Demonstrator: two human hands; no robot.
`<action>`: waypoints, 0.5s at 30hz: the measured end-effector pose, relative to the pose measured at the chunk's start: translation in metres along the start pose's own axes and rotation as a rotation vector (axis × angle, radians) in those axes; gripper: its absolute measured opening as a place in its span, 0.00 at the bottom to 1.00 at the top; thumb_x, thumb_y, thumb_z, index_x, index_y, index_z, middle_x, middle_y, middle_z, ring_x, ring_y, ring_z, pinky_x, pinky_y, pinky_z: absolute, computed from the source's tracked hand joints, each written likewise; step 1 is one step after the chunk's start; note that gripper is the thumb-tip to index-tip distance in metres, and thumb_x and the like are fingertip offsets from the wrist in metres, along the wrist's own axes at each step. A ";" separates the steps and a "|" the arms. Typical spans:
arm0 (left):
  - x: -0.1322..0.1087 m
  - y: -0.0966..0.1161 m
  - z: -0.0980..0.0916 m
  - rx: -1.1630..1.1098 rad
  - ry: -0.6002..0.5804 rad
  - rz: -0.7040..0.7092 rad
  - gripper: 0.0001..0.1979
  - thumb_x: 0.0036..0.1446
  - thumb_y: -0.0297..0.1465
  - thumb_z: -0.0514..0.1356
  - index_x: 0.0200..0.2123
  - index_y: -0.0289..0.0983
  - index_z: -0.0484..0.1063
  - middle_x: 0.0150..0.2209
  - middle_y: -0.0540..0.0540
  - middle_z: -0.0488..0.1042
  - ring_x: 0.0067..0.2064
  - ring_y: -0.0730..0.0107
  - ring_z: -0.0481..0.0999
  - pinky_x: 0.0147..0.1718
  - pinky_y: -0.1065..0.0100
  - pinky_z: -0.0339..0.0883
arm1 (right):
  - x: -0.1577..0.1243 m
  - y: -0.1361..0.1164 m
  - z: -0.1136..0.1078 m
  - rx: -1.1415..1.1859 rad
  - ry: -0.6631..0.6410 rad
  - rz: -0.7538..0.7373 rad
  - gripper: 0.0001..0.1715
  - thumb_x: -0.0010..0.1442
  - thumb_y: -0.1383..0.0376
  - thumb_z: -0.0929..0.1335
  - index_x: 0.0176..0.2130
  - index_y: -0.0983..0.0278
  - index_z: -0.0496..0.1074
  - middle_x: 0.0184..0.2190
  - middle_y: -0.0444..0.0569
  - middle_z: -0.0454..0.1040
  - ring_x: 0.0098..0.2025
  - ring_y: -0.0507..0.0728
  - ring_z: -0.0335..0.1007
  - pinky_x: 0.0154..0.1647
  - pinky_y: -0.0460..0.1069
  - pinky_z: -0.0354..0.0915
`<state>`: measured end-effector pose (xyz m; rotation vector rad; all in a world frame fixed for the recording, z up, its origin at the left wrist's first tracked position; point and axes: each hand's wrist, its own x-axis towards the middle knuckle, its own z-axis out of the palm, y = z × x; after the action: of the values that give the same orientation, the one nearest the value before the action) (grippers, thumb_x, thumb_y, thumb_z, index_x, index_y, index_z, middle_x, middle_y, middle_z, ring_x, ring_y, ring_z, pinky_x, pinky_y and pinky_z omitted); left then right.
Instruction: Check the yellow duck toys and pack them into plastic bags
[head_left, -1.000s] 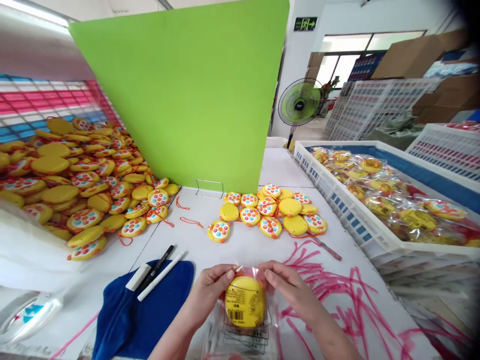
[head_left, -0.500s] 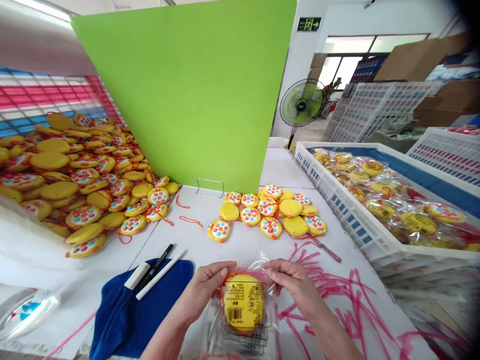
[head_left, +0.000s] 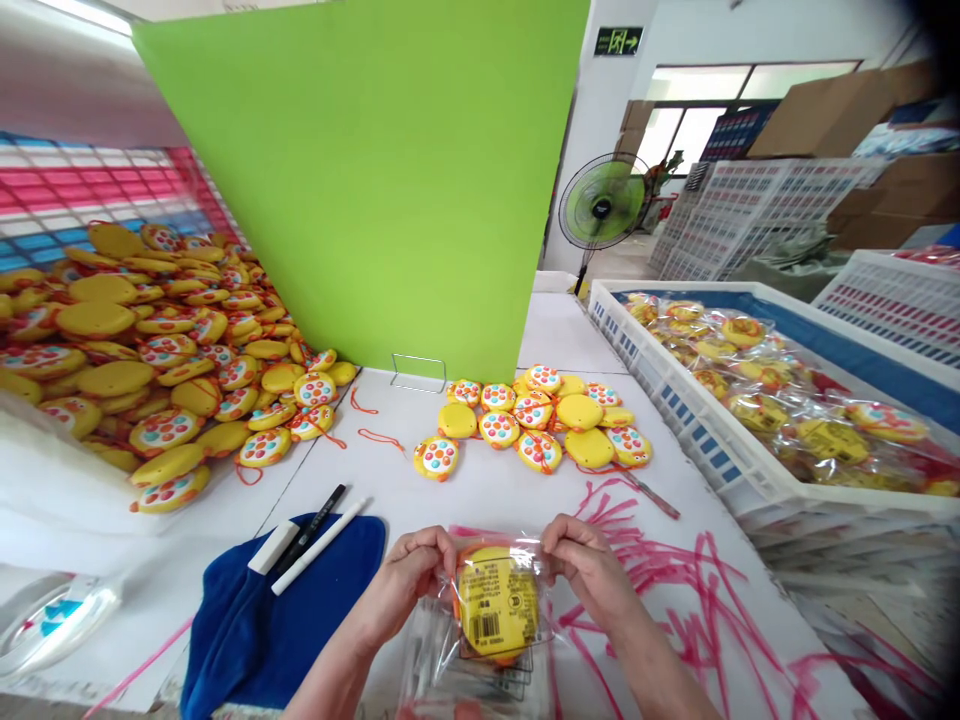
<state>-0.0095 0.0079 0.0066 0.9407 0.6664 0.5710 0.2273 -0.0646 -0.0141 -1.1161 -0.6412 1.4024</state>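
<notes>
A clear plastic bag (head_left: 555, 632) with black print holds a round yellow toy (head_left: 499, 605) whose printed back shows through the film. My left hand (head_left: 414, 572) pinches the bag's upper left corner. At the upper right corner my right hand (head_left: 583, 558) pinches the film between thumb and fingers. Under the bagged toy lies a stack of flat clear bags (head_left: 431, 670). Beyond my hands, several yellow toys (head_left: 436, 457) with coloured dots and orange cords rest on the white table (head_left: 480, 490), some face down.
A big heap of yellow toys (head_left: 105, 320) lies left of the green board (head_left: 360, 200). Pens (head_left: 319, 545) lie on a blue cloth (head_left: 247, 630). Pink strips (head_left: 697, 600) and a cutter (head_left: 651, 496) are at the right. A white crate (head_left: 720, 490) holds bagged toys.
The bagged toy has risen slightly and shifted right over the stack of bags. Both hands now grip the bag's top corners, with its upper edge pulled straight.
</notes>
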 end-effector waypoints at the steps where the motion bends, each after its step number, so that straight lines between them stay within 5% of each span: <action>1: 0.000 0.000 0.000 0.022 -0.004 0.020 0.08 0.52 0.30 0.57 0.23 0.33 0.70 0.22 0.51 0.67 0.24 0.76 0.64 0.24 0.74 0.56 | 0.000 0.001 0.000 -0.005 -0.010 -0.006 0.05 0.47 0.66 0.70 0.23 0.63 0.70 0.19 0.42 0.71 0.21 0.51 0.66 0.23 0.46 0.60; 7: 0.000 0.005 0.004 0.211 0.097 0.096 0.22 0.54 0.42 0.62 0.18 0.36 0.59 0.18 0.55 0.59 0.23 0.77 0.57 0.25 0.73 0.52 | -0.002 -0.003 0.000 -0.139 -0.071 -0.039 0.25 0.61 0.45 0.64 0.42 0.63 0.71 0.25 0.44 0.72 0.27 0.55 0.68 0.24 0.47 0.60; 12: 0.005 0.015 0.019 0.230 0.123 0.135 0.25 0.49 0.40 0.67 0.15 0.38 0.54 0.17 0.54 0.65 0.25 0.73 0.67 0.28 0.72 0.60 | -0.005 -0.004 0.001 -0.374 -0.140 -0.074 0.21 0.60 0.50 0.68 0.31 0.65 0.74 0.22 0.42 0.68 0.24 0.51 0.62 0.24 0.45 0.56; 15: 0.011 0.010 0.022 0.159 0.093 0.127 0.18 0.48 0.38 0.68 0.23 0.38 0.60 0.26 0.50 0.74 0.31 0.68 0.75 0.32 0.69 0.65 | -0.005 -0.009 -0.012 -0.388 -0.104 -0.062 0.21 0.59 0.50 0.68 0.28 0.65 0.73 0.20 0.41 0.68 0.22 0.51 0.62 0.23 0.45 0.57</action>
<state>0.0120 0.0083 0.0212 1.1161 0.7471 0.6854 0.2418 -0.0707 -0.0095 -1.3177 -1.0465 1.3209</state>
